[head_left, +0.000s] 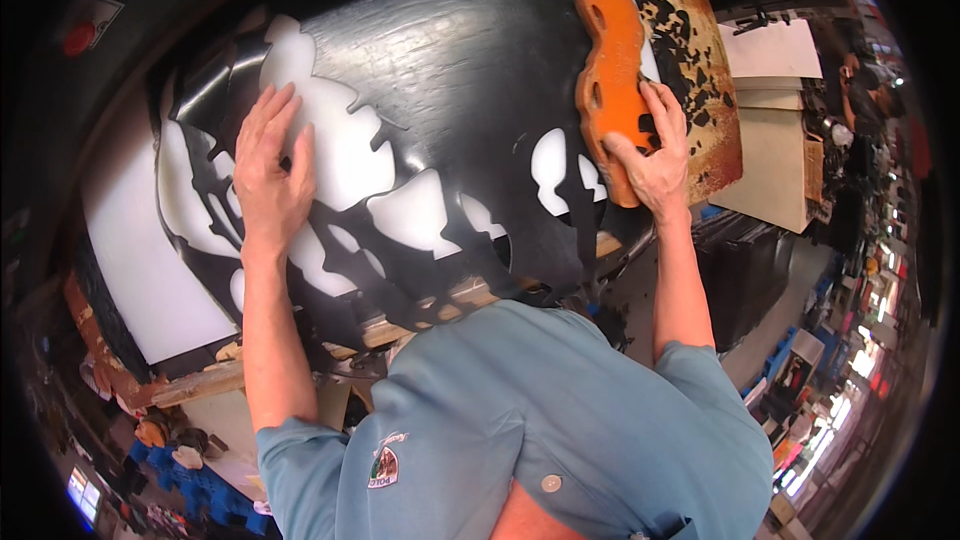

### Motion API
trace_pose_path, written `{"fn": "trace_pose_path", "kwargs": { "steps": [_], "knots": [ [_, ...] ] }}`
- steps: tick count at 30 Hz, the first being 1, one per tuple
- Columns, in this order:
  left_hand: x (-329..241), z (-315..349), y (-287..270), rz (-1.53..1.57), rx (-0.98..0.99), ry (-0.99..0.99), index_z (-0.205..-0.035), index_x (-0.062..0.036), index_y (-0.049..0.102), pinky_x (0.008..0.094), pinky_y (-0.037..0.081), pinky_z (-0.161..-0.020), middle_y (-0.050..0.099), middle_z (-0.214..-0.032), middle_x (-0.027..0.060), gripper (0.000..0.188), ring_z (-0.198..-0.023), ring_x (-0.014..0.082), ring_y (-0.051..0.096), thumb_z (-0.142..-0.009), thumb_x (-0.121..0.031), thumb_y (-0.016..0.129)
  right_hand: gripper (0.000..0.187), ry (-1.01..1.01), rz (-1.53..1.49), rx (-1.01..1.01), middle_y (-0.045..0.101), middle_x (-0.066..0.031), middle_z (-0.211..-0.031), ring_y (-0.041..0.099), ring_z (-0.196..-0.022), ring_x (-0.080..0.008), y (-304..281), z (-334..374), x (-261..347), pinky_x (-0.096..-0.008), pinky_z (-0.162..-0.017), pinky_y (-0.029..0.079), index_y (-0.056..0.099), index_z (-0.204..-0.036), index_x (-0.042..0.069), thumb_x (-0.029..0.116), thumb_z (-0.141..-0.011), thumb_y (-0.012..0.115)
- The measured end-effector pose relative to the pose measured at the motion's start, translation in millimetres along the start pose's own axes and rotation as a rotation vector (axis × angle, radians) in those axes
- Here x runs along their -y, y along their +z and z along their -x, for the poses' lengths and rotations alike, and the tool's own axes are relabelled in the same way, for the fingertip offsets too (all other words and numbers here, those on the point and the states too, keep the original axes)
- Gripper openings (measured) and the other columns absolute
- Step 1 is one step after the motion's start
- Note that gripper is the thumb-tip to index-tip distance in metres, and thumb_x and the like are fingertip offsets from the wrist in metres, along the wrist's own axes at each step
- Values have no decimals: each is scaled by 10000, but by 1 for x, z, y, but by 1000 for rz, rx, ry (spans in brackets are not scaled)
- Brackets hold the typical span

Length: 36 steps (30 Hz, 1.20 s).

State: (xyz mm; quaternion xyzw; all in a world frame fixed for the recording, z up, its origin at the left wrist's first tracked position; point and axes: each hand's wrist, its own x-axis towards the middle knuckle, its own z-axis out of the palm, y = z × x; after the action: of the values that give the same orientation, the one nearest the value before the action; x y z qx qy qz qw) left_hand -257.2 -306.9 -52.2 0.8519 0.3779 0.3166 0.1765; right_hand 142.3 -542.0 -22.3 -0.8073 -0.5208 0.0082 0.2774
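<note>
A large glossy black sheet [455, 60] lies over a white board [140, 250], which shows through several rounded holes cut in the sheet. My left hand [275, 175] rests flat at the left, beside the biggest hole, with its fingers stretched and the thumb apart. My right hand [655, 155] grips the near part of a long orange cutting die [610, 50], thumb on its left side and fingers on its right. The die has a wavy edge and several holes through it, and lies along the sheet's right side. My fingertips partly hide its right edge.
A worn brown board [715, 130] strewn with black scraps lies right of the die. Beyond it are stacked pale boards or boxes [765, 150]. A wooden edge [200, 382] runs along the table's front. A red button [79, 37] is at the far left.
</note>
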Motion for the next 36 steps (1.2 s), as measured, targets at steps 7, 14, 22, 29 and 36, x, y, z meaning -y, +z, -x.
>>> {"fn": "trace_pose_path", "kwargs": {
  "steps": [7,14,22,29,36],
  "knots": [
    [-11,-15,-11,96,84,-119,-1344,-30,744,441,461,-1209,712,-1442,142,328,-1439,336,602,-1032,-124,706,520,216,0,-324,700,-224,-1379,683,-1234,-318,-28,-21,-22,-421,-1078,527,663,-1430,-30,226,-996,790],
    [-59,-27,-4,175,61,-72,-1409,-18,696,464,457,-1216,651,-1498,225,405,-1438,377,593,-1034,-168,731,1243,68,106,139,329,-400,-1654,371,-1512,-551,-2,5,24,-574,-1252,356,405,-1635,-34,567,-702,964],
    [-59,-8,47,-89,78,56,-1517,87,526,558,336,-1287,467,-1642,297,664,-1557,471,405,-980,-211,779,963,46,45,74,476,-306,-1548,518,-1354,-443,-9,-6,43,-519,-1126,487,638,-1485,42,328,-619,947],
    [-56,-9,50,-121,14,41,-1461,106,561,556,363,-1266,508,-1598,319,573,-1528,487,443,-976,-128,755,992,-96,-229,170,495,-285,-1555,529,-1357,-428,11,-9,100,-511,-1126,492,675,-1454,39,339,-556,974],
    [-50,-7,50,-115,-34,-2,-1418,119,599,557,392,-1243,553,-1558,313,527,-1502,482,478,-953,-82,747,912,-297,-198,111,497,-311,-1530,553,-1269,-454,82,-39,144,-510,-1096,500,708,-1397,58,301,-553,952]
  ]
}}
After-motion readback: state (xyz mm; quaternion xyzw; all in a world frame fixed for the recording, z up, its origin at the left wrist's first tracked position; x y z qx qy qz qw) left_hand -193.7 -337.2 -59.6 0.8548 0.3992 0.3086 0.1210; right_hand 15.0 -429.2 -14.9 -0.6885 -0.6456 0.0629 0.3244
